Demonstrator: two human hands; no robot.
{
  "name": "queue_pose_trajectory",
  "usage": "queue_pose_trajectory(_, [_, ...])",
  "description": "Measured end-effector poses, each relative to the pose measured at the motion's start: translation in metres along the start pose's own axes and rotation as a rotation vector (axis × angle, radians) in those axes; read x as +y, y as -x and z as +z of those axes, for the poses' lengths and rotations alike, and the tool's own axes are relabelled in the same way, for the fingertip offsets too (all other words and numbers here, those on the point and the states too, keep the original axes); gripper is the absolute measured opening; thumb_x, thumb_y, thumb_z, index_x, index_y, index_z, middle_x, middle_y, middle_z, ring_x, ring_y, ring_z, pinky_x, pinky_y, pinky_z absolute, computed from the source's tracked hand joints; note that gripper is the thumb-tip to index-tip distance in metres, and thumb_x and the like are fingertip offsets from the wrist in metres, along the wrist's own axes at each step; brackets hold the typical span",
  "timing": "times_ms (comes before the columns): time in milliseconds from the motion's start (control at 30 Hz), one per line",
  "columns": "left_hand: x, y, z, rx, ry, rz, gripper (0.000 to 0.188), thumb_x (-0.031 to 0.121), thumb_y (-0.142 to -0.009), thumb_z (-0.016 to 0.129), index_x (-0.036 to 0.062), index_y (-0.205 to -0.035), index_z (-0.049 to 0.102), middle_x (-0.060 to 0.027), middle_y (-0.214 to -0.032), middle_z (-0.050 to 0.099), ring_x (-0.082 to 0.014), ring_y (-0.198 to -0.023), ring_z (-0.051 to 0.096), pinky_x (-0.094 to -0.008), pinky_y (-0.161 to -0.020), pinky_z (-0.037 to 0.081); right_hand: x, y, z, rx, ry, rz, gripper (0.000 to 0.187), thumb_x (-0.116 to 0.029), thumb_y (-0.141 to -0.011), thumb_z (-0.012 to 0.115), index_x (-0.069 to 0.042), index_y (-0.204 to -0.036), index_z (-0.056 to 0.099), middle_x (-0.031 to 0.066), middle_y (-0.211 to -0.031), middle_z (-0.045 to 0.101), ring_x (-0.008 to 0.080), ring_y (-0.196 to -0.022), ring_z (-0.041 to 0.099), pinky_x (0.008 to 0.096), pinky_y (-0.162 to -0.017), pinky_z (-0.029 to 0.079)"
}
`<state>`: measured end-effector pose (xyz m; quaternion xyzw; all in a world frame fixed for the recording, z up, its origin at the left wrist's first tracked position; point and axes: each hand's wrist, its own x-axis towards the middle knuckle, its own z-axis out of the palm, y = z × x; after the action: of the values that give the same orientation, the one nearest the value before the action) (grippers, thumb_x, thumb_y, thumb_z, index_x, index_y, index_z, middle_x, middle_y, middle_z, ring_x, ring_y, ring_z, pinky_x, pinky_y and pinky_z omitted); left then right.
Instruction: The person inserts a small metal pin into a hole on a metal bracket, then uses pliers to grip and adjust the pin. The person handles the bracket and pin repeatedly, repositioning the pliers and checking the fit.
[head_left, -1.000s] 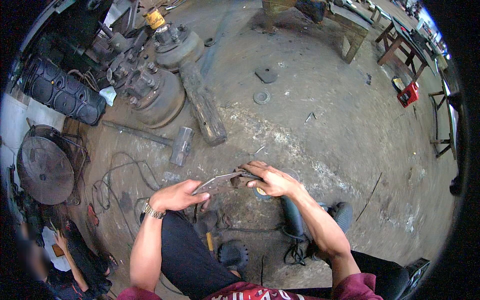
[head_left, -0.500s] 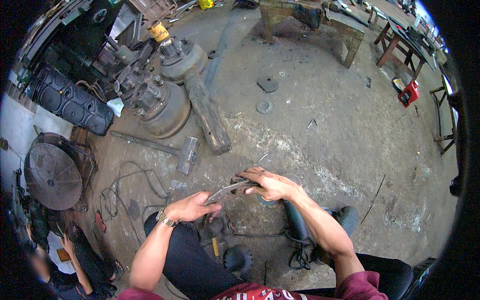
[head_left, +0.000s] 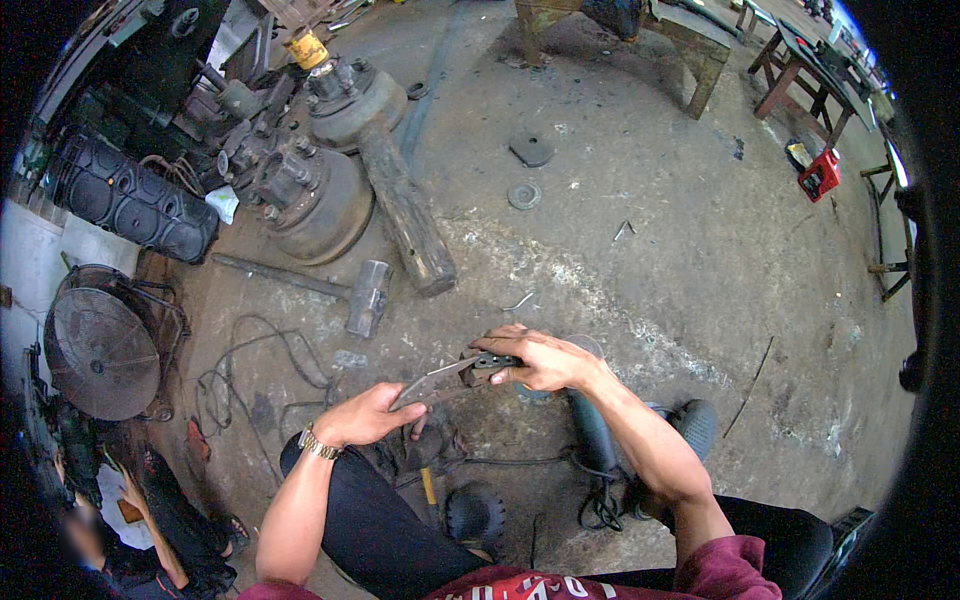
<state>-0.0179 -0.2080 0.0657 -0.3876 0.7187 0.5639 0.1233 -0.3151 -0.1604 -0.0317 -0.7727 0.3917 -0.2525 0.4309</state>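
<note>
My left hand (head_left: 362,416), with a metal watch at the wrist, is closed on the near left end of a flat grey metal plate (head_left: 436,382). The plate slants up to the right in front of my knees. My right hand (head_left: 543,361) grips a dark metal piece with holes (head_left: 486,367) at the plate's right end. Its fingers lie over the top and the thumb sits below. Whether the two metal parts are joined or only touch, I cannot tell.
A sledgehammer (head_left: 369,298) and a wooden beam (head_left: 410,215) lie ahead, beside heavy wheel hubs (head_left: 318,200). A corded teal power tool (head_left: 590,430) rests near my right foot (head_left: 694,432). At left stand a fan (head_left: 100,345) and another person (head_left: 120,520).
My left hand has shifted slightly left and down with the plate. More of the dark piece now shows under my right fingers. The whole view has moved a little.
</note>
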Motion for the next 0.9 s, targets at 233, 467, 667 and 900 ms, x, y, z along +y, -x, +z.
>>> queue_pose_trajectory(233, [-0.004, -0.002, 0.017, 0.079, -0.165, -0.065, 0.033, 0.031, -0.101, 0.058, -0.0015, -0.106, 0.06, -0.014, -0.077, 0.063, -0.0256, -0.072, 0.058, -0.0396, -0.072, 0.048, -0.005, -0.007, -0.003, -0.045, -0.002, 0.002, 0.064, -0.029, -0.088, 0.071, 0.002, -0.139, 0.049, 0.0226, -0.141, 0.051, 0.0384, -0.135, 0.044, 0.045, -0.113, 0.035])
queue_pose_trajectory(467, [-0.015, -0.004, 0.021, 0.152, -0.198, -0.07, 0.037, 0.033, -0.099, 0.059, -0.0029, -0.111, 0.058, -0.0244, -0.078, 0.061, -0.0374, -0.07, 0.057, -0.0455, -0.07, 0.046, -0.002, -0.019, 0.001, -0.053, 0.018, 0.007, 0.063, -0.026, -0.086, 0.073, 0.003, -0.138, 0.05, 0.0219, -0.141, 0.052, 0.0385, -0.134, 0.045, 0.0451, -0.113, 0.037])
queue_pose_trajectory(667, [-0.025, -0.002, 0.02, 0.146, -0.24, -0.123, 0.037, 0.033, -0.101, 0.057, -0.0034, -0.106, 0.06, -0.0222, -0.071, 0.058, -0.0298, -0.064, 0.053, -0.0446, -0.067, 0.046, 0.015, -0.03, 0.018, -0.038, -0.026, -0.046, 0.059, -0.022, -0.085, 0.073, 0.002, -0.136, 0.052, 0.0215, -0.137, 0.055, 0.0393, -0.13, 0.05, 0.0444, -0.109, 0.041])
queue_pose_trajectory(900, [-0.071, -0.031, 0.026, 0.165, -0.273, -0.181, 0.039, 0.035, -0.1, 0.058, -0.0031, -0.101, 0.062, -0.0193, -0.066, 0.055, -0.0272, -0.06, 0.051, -0.0444, -0.064, 0.046, 0.068, -0.053, 0.059, -0.046, -0.121, 0.019, 0.053, -0.021, -0.085, 0.074, 0.0, -0.131, 0.057, 0.0211, -0.128, 0.062, 0.0395, -0.123, 0.055, 0.0456, -0.103, 0.045])
